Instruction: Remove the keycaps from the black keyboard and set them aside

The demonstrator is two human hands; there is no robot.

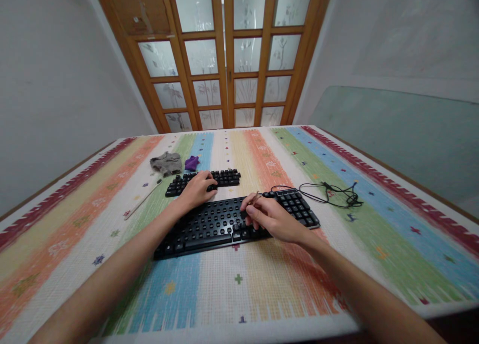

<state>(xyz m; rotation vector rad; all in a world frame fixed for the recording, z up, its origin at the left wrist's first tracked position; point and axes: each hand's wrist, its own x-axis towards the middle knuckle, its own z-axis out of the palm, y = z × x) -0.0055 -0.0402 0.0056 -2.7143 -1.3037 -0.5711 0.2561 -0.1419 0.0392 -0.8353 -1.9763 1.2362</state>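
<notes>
keyboard point(209, 241) lay directly under the right hand point(258, 211), just below its fingertips, long axis running side to side with a slant: right end farther from the person, left end nearer. right hand was the closer one to it, over the stretch between the bare posts and the block of keys at the keyboard's right end. its fingers were pinched together on a small wire tool point(255, 198); whether they also held a key, couldn't tell. left hand point(200, 188) was past the keyboard's far edge, fingers bent down onto the loose keys point(228, 178), which sat in rows roughly along the keyboard. fingertips partly hidden there, so couldn't tell if it gripped one. cable point(329, 194) lay coiled off the keyboard's far right. brush point(142, 200) was left of the keyboard, gray cloth point(166, 163) and purple cloth point(192, 163) beyond its far left, near each other. surface: striped tablecloth point(239, 299) under the keyboard. room: wood-and-glass doors point(228, 77) beyond it, plain walls either side, pale green panel point(396, 129) to its right.
</notes>
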